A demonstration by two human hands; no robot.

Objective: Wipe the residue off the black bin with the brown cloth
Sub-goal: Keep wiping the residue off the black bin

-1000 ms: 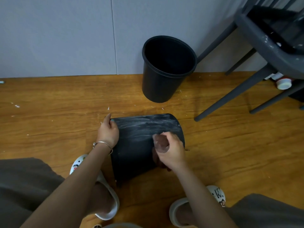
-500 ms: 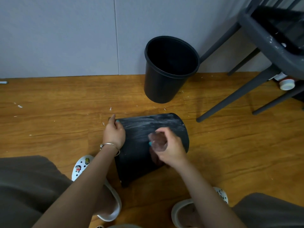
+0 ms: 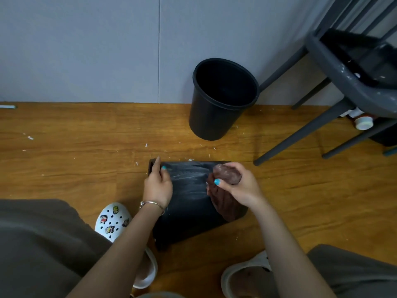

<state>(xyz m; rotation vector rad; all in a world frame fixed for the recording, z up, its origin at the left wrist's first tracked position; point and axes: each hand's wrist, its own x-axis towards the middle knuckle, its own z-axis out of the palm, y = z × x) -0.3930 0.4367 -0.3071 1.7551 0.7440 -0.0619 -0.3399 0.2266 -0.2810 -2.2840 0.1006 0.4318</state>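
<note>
Two bins: one upright bin (image 3: 217,108) standing by the wall
floor (image 3: 75,158): carrying white flecks
black bin (image 3: 189,203): lying on its side, white residue (image 3: 189,175) streaking it
left hand (image 3: 158,186): gripping the bin's far-left edge
right hand (image 3: 240,186): grip clenching around brown cloth (image 3: 223,194), pressing it on bin's right side

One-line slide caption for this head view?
Left hand steadies the residue-streaked black bin lying on its side while right hand wipes it with brown cloth.
</note>
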